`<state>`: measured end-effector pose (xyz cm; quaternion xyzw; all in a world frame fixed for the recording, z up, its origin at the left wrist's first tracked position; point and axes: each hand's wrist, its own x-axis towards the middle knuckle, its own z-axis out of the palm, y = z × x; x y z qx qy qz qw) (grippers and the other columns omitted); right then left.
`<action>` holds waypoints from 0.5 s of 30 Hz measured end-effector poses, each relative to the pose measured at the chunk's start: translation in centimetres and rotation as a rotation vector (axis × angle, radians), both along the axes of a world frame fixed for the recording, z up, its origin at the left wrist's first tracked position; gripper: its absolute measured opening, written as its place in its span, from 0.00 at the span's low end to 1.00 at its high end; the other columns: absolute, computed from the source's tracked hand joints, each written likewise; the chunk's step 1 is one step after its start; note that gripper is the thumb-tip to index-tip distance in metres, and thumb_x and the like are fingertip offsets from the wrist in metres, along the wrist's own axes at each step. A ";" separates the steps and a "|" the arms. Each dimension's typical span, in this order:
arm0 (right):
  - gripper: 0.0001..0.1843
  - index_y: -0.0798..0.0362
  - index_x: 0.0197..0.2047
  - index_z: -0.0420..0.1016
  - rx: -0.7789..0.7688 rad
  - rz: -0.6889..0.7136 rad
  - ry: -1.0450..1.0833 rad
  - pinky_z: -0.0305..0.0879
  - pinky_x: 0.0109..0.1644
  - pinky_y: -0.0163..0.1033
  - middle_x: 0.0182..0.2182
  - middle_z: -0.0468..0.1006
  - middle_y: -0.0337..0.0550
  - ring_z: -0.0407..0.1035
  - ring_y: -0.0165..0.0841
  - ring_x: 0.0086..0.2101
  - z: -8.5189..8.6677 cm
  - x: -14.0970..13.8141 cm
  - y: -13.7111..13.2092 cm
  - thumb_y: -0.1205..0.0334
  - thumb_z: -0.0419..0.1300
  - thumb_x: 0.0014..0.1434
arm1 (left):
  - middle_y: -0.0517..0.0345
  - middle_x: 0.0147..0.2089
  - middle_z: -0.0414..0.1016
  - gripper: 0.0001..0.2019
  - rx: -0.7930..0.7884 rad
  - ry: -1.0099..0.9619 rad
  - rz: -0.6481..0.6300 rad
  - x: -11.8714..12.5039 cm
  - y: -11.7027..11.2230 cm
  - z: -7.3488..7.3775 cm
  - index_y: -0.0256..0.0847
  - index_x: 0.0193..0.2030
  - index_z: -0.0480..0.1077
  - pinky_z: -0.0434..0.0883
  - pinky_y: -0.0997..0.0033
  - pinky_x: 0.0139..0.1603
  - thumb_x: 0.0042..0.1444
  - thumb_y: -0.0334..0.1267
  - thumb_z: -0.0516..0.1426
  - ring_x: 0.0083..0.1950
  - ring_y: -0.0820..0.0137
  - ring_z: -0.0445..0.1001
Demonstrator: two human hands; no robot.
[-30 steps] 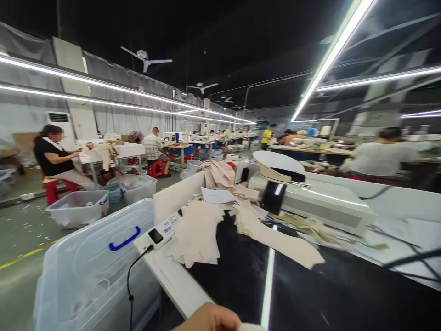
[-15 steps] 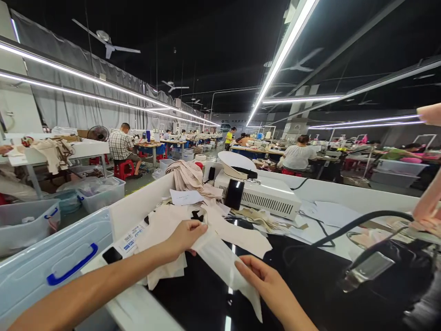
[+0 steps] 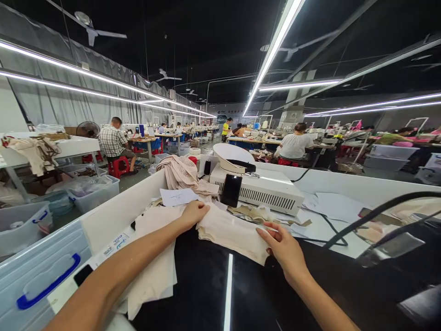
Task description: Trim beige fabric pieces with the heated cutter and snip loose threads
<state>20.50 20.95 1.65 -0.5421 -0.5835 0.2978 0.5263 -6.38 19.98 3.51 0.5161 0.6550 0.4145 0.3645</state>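
My left hand (image 3: 195,212) pinches the left end of a cream fabric strip (image 3: 232,232) that lies across the glossy black worktop (image 3: 213,294). My right hand (image 3: 284,246) holds the strip's right end, fingers curled over its edge. More cream cut pieces (image 3: 153,257) are stacked under my left forearm. A white slip of paper (image 3: 178,196) lies just beyond my left hand.
A white machine box (image 3: 262,193) with a black device (image 3: 231,190) leaning on it stands behind the fabric. Heaped beige cloth (image 3: 179,172) sits at the back left. Black cables (image 3: 375,214) and a dark machine head (image 3: 399,262) occupy the right. Clear bins (image 3: 37,276) stand left. Other workers sit at tables beyond.
Both hands have moved forward and spread apart, laying the strip flatter on the black top. The view has shifted slightly right and nearer.
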 end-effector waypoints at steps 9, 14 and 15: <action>0.16 0.45 0.37 0.79 0.011 0.020 -0.275 0.72 0.50 0.53 0.38 0.86 0.47 0.79 0.52 0.42 -1.6 0.9 3.4 0.49 0.62 0.44 | 0.47 0.61 0.75 0.18 -0.162 0.016 -0.052 0.0 0.4 -2.4 0.38 0.62 0.72 0.80 0.51 0.56 0.72 0.45 0.62 0.56 0.58 0.79; 0.20 0.46 0.38 0.79 0.081 0.108 -0.313 0.62 0.66 0.60 0.49 0.86 0.53 0.74 0.60 0.57 -1.2 0.3 1.2 0.44 0.61 0.45 | 0.47 0.61 0.76 0.18 -0.177 0.019 -0.068 -2.0 -0.6 -0.9 0.38 0.62 0.72 0.80 0.51 0.56 0.72 0.45 0.62 0.56 0.58 0.79; 0.22 0.46 0.39 0.80 0.093 0.123 -0.305 0.61 0.68 0.61 0.50 0.85 0.54 0.73 0.61 0.59 -1.1 0.1 0.7 0.42 0.60 0.46 | 0.47 0.61 0.76 0.18 -0.174 0.022 -0.066 -2.6 -0.9 -0.4 0.38 0.62 0.72 0.80 0.51 0.56 0.72 0.45 0.62 0.56 0.59 0.79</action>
